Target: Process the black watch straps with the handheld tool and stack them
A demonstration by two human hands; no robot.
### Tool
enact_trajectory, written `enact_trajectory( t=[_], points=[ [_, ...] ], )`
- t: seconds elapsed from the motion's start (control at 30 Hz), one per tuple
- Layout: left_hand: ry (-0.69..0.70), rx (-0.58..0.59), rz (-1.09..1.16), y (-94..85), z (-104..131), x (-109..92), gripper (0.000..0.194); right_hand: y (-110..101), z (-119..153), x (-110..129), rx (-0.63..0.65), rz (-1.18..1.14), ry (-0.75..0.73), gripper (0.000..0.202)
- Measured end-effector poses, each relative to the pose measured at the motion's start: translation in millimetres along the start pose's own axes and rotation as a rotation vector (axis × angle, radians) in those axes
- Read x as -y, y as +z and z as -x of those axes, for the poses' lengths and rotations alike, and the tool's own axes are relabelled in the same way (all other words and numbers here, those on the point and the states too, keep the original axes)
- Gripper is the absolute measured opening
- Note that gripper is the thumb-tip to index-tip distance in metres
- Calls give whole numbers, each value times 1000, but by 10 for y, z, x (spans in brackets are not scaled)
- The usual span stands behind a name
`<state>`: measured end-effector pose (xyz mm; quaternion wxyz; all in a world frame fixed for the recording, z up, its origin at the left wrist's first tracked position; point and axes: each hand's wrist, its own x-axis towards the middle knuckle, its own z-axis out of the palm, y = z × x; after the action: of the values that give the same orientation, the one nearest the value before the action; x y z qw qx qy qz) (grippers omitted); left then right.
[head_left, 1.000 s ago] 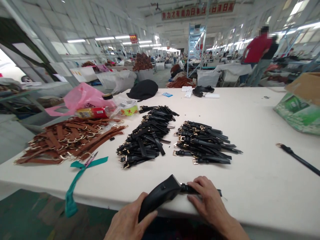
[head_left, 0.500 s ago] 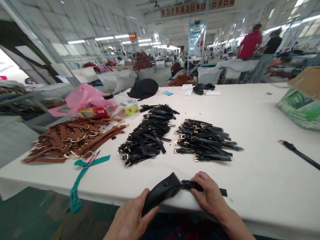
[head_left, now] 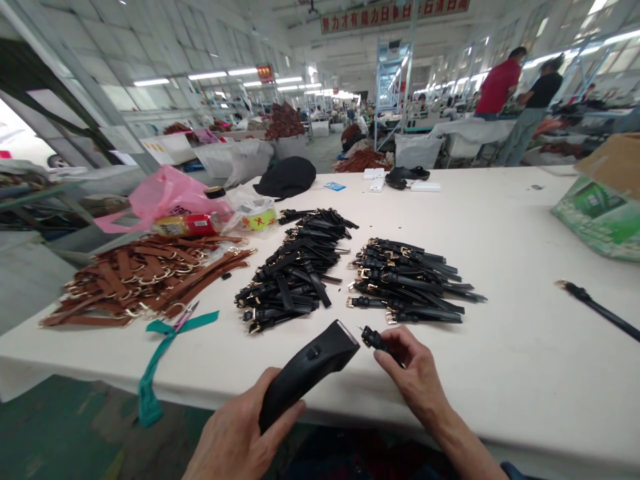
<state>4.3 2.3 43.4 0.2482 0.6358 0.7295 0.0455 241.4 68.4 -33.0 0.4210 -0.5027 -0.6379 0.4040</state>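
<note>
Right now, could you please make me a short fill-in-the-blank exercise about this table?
The clipper is in the ____ hand.
The right hand holds a strap coloured ____.
The leftmost pile has straps coloured ____.
A lone strap lies near the picture's ____ edge.

Missing words: left; black; brown; right.

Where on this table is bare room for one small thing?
Free: white table between right pile of black buckled straps and lone black strap; also nearer, right of the right hand. Crowded: left side, with brown ringed straps, pink plastic bag and left black strap pile.
</note>
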Motion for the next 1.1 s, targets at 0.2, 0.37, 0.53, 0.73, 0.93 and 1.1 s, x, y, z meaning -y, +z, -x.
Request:
enact_trajectory(
  t=[0.2, 0.37, 0.53, 0.73, 0.93, 1.1],
  points=[
    [15, 18, -13, 29, 19, 88, 26, 27, 159, -103, 221, 381, -11, 13],
    [25, 44, -67, 214, -38, 137, 27, -144, 274, -113, 265, 552, 43, 17],
    [98, 35, -124, 320, -60, 81, 31, -169, 316, -106, 249, 616, -5, 18],
    [263, 59, -246, 310, -78, 8, 30, -162, 352, -273, 141, 504, -110, 21],
    [384, 0, -353, 320, -102, 78, 42, -215, 360, -354, 163, 393, -205, 23],
    [417, -49, -354, 326, -78, 55, 41, -253, 382, -329, 200, 413, -231, 24]
  ],
)
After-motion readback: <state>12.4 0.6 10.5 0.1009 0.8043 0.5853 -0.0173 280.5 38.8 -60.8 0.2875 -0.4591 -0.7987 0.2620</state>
